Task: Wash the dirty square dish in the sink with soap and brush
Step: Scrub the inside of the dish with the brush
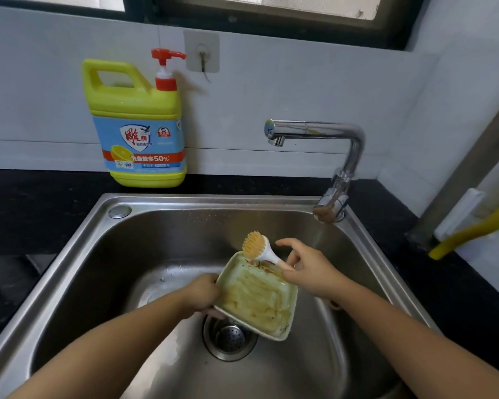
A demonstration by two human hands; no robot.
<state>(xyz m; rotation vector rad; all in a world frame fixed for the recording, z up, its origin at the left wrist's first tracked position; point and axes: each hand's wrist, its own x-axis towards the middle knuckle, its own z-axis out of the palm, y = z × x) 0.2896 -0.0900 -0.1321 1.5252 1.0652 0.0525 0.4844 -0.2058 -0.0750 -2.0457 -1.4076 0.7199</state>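
I see through just one camera, worn on the person's head. It looks forward and down, close above the sink. The left hand and right hand sit near the middle, and the arms come in from the bottom edge. Up top I get the wall and the bottom of a window. The view is wide, so the edges look bent.

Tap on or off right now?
Off, it seems: no water falls from the tap spout, and none runs into the sink below it.
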